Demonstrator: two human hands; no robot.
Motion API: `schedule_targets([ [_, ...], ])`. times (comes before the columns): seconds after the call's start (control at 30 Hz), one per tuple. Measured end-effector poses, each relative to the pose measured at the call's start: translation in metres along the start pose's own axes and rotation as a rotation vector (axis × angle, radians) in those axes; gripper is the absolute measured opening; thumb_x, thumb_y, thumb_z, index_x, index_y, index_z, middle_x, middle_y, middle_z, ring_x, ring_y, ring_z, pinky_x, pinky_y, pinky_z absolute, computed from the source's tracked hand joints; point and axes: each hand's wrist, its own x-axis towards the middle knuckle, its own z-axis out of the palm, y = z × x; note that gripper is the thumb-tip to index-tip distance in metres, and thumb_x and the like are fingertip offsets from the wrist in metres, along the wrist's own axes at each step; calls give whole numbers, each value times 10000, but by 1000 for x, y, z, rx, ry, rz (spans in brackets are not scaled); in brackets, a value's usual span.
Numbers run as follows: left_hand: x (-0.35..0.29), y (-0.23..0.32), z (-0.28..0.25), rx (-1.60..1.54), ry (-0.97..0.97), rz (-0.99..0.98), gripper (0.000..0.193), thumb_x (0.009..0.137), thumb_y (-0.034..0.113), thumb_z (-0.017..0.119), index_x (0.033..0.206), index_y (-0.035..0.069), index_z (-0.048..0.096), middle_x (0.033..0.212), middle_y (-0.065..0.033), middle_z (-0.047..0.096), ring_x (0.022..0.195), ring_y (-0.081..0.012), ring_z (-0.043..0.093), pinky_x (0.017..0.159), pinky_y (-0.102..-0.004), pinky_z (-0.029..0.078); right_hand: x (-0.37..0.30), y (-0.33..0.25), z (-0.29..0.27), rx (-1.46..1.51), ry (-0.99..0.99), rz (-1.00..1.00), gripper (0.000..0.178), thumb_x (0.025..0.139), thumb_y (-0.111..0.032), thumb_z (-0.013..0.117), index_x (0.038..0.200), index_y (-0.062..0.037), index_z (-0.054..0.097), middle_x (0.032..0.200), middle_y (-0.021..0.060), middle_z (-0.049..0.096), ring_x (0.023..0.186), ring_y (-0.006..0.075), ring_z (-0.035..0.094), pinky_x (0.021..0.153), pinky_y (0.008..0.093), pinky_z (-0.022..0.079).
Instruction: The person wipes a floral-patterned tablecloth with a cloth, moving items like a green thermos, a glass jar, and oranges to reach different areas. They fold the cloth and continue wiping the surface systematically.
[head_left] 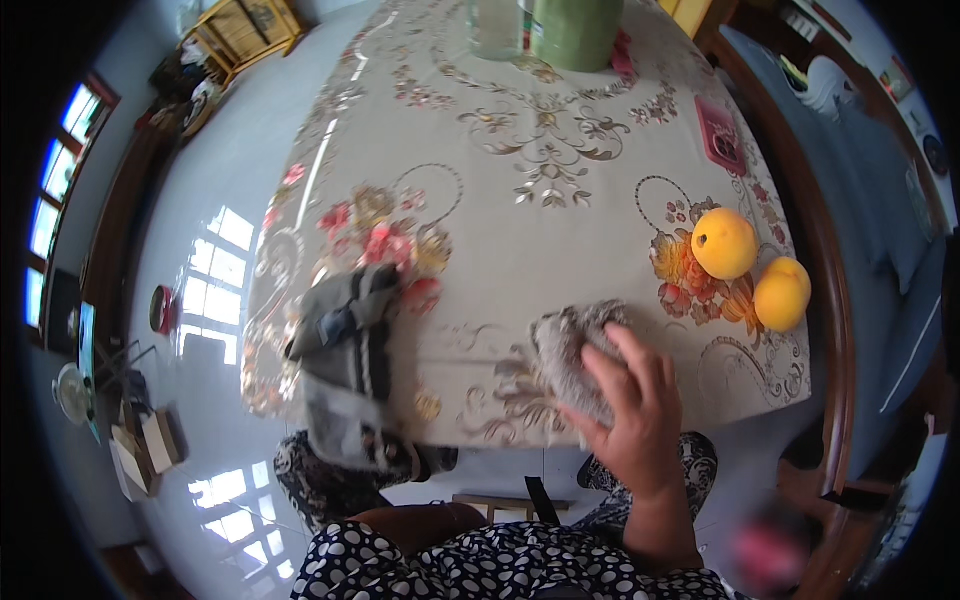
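Note:
My right hand point(635, 410) is closed on a fluffy grey-brown cloth point(568, 355) resting on the near part of the table, the thumb at its near edge and the fingers over its right side. My left forearm point(415, 525) lies low, below the table's near edge. A thin band shows at its wrist, and I cannot make out the fingers. To the left, a grey-green fabric item with dark stripes point(345, 350) lies on the table, its near end hanging over the edge. It is blurred, and its kind cannot be told.
A patterned beige tablecloth point(520, 250) covers the table. Two orange-yellow fruits point(725, 244) sit at the right, with a phone in a pink case point(721, 136) beyond. A green container point(577, 35) and a clear vessel point(495, 30) stand far off. A blue-cushioned wooden bench point(850, 200) runs alongside.

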Motion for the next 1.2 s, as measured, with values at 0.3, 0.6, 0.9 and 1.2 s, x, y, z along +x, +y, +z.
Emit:
schedule_targets([
  [0.3, -88, 147, -109, -207, 836, 65, 262, 852, 300, 644, 993, 80, 655, 944, -141, 667, 848, -335, 640, 747, -389, 509, -6, -7, 7, -51, 155, -34, 485, 715, -235, 769, 1136, -104, 568, 1209, 85, 529, 1009, 328, 513, 861, 418, 462],
  [0.6, -227, 192, -141, 632, 1787, -719, 968, 559, 228, 831, 1416, 152, 388, 1473, -122, 329, 1381, -361, 245, 1096, -504, 243, -16, 1, 13, -34, 208, -42, 461, 731, -277, 759, 1130, -129, 581, 1201, 71, 538, 1099, 314, 511, 910, 411, 461],
  [0.9, -259, 152, -177, 533, 1520, -732, 709, 677, -13, 630, 1341, 200, 504, 1420, -73, 446, 1240, -310, 478, 995, -394, 425, -14, 7, 16, -3, 189, -21, 458, 747, -281, 746, 1138, -117, 575, 1179, 62, 548, 1118, 291, 518, 939, 384, 441],
  [1.2, -318, 92, -250, 275, 1980, -195, 417, 778, -126, 536, 1139, 68, 610, 1116, -156, 630, 1066, -350, 596, 878, -365, 487, -10, 8, 17, -6, 160, -39, 500, 733, -299, 762, 1160, -127, 567, 1225, 71, 514, 1111, 318, 499, 933, 410, 440],
])
